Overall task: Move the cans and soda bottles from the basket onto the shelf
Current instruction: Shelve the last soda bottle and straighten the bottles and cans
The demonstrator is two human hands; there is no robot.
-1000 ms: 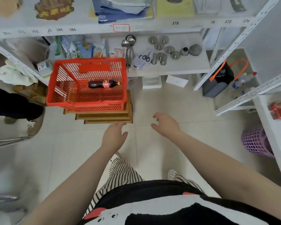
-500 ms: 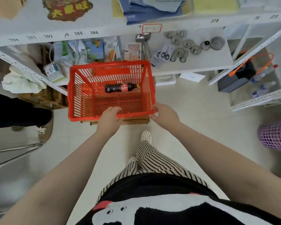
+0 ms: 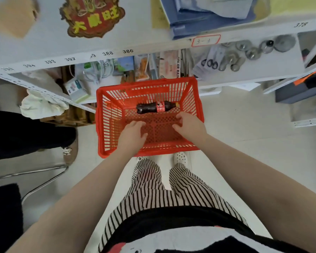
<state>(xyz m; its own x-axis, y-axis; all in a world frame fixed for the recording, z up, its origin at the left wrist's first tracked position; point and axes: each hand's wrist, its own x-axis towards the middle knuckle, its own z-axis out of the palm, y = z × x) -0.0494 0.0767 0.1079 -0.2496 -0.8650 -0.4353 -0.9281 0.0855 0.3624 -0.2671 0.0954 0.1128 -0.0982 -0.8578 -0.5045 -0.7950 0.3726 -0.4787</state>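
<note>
A red plastic basket [image 3: 106, 117] stands just in front of my feet, below the white shelf [image 3: 117, 42]. One dark soda bottle [image 3: 156, 106] with a red label lies on its side at the far end of the basket floor, cap to the right. My left hand [image 3: 132, 136] reaches over the near rim into the basket, fingers apart, short of the bottle. My right hand [image 3: 190, 125] is also inside, fingers spread, its fingertips just below the bottle's cap end. Neither hand holds anything.
The lower shelf board behind the basket carries packets, scissors [image 3: 210, 63] and metal weights [image 3: 248, 51]. A person's dark trouser leg and shoe [image 3: 69, 152] stand at the left beside a metal chair frame [image 3: 44, 178]. A grey box [image 3: 297, 92] sits at the right.
I have stepped closer to the basket. Both hands moved from the near rim forward into the basket, toward the bottle.
</note>
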